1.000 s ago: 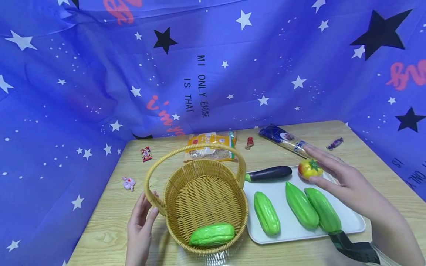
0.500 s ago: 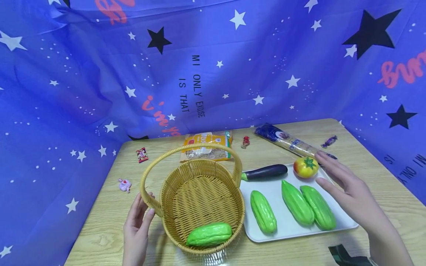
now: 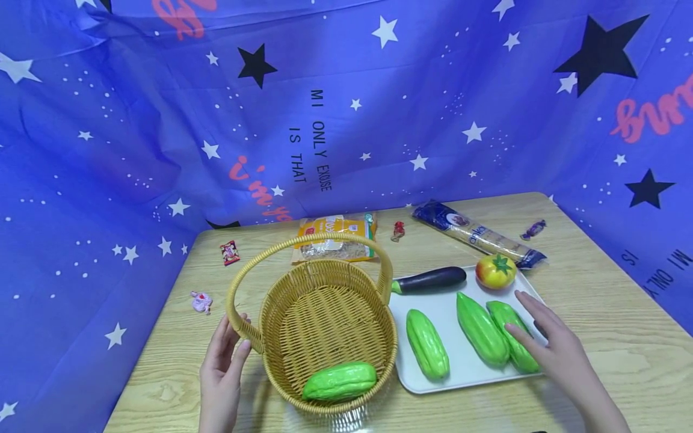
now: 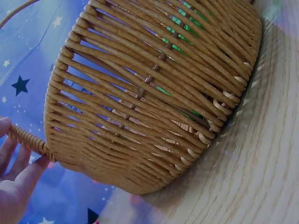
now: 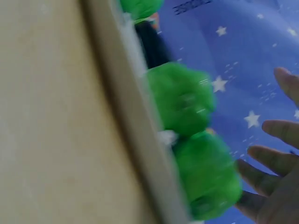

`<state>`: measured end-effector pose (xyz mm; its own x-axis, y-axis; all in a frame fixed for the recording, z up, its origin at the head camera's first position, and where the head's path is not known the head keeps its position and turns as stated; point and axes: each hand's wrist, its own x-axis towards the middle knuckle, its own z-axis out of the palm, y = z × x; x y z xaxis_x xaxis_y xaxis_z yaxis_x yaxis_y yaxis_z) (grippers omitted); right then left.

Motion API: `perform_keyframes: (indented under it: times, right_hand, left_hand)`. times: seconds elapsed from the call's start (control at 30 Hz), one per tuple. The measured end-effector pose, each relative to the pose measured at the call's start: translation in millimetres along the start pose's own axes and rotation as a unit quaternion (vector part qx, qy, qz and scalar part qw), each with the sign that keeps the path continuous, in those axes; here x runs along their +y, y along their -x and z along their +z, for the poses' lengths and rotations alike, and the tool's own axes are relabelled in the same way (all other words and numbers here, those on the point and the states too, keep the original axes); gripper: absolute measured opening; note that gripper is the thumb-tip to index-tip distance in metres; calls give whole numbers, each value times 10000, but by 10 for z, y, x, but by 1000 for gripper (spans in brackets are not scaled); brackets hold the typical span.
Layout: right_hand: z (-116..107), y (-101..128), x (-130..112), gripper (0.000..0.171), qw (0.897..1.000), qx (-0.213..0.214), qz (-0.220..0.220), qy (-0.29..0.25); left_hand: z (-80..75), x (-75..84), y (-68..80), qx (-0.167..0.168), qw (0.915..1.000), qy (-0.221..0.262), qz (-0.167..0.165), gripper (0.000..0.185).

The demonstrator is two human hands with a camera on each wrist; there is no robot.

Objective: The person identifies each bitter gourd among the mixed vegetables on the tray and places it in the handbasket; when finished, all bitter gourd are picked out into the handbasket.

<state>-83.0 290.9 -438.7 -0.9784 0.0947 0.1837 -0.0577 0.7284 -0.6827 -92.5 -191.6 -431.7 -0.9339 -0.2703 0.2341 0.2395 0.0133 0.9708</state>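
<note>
Right hand (image 3: 560, 349) has dropped back from the tomato (image 3: 495, 271), fingers spread over the nearest green gourd (image 3: 513, 335), while the left hand (image 3: 219, 370) still pinches the basket (image 3: 325, 328) handle base

Bright, even light is seen in the head view, with soft shadows under the basket (image 3: 325, 325). The right wrist view is heavily blurred; edges are bent by wide lenses.

Woven basket (image 3: 325, 325) upright on table; rightmost green gourd (image 3: 514, 337) lying on white tray.
</note>
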Motion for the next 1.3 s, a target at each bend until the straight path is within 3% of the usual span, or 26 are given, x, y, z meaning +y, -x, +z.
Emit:
perform_keyframes:
  times: [0.37,0.73,1.03,1.3]
  right_hand:
    - [178,41,233,62,9983,-283,145,489]
    - [208,54,231,58,9975,111,-89,690]
    - [15,-22,97,58,9963,568,-133,632]
    - [-92,-112,-36,60,9960,550,-228,660]
  left_hand:
    - [5,-10,3,7,9999,17,116,52]
    - [0,-13,-2,5,9999,-12,108,52]
    - [-6,-18,-5,-19,9998,-7,197,51]
    - [-6,-1,-12,-20,9998,-179,-3,50]
